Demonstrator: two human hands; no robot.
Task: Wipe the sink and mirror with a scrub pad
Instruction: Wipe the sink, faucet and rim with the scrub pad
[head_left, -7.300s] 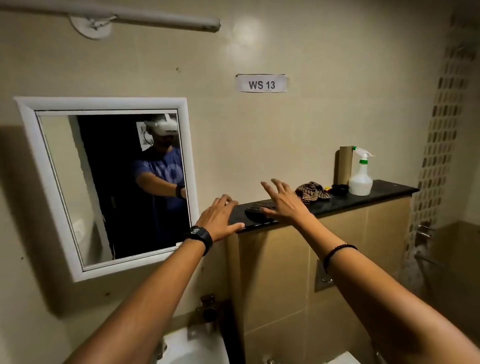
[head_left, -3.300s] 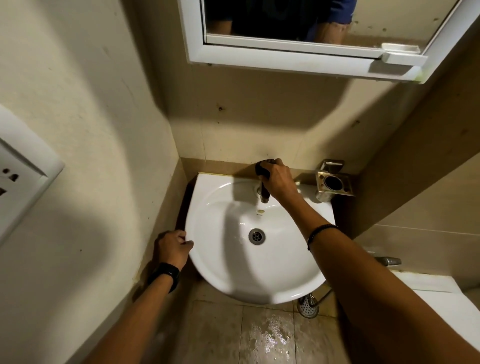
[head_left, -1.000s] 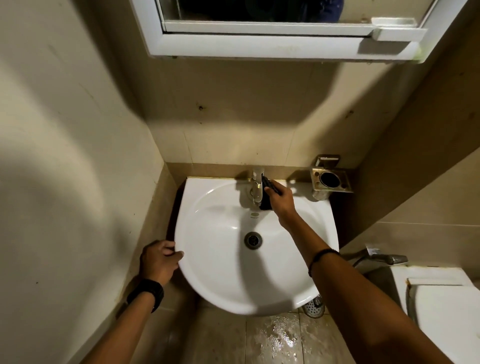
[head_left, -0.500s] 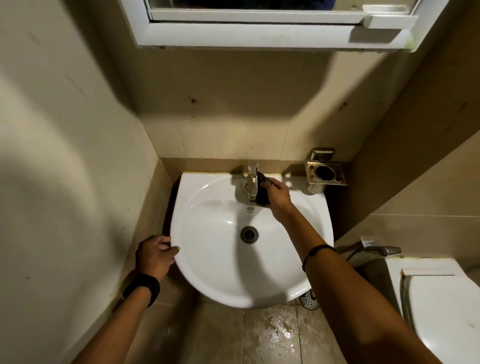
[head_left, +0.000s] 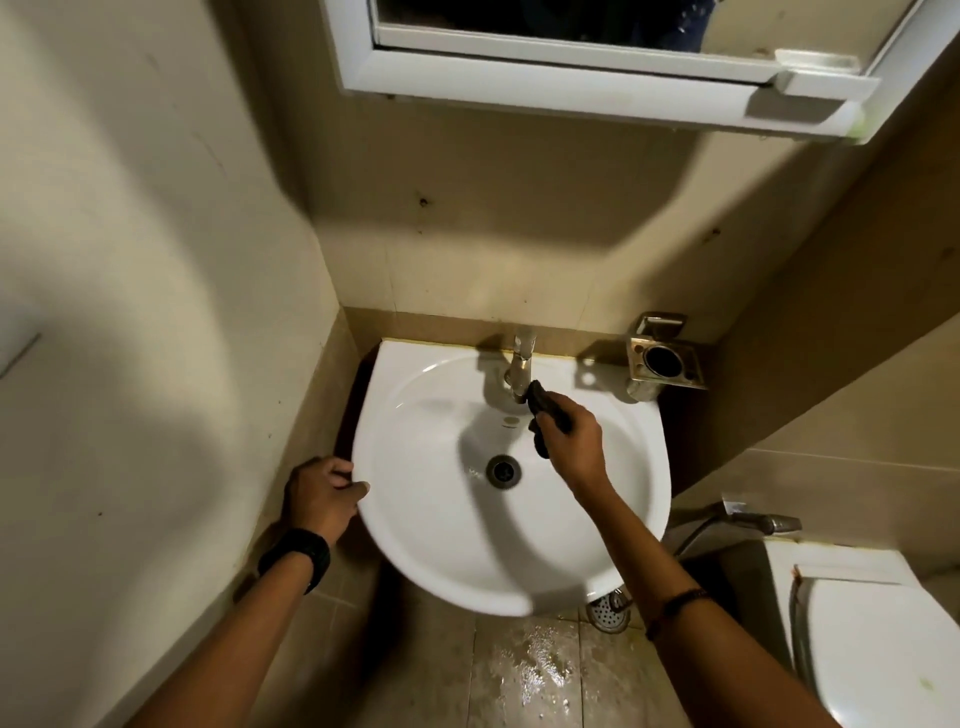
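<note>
Fingers (head_left: 551, 422) of the right hand (head_left: 571, 441) gripped the pad (head_left: 543, 408) (mostly hidden) beside the tap (head_left: 521, 371); left hand (head_left: 322, 499) curled on the sink (head_left: 415, 519) rim; mirror (head_left: 571, 31) cut off above.

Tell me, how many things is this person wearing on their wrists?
2. A black watch sits on the left wrist, beside the sink rim that the left hand grips. A thin dark band circles the right forearm, behind the right hand holding the scrub pad.
</note>
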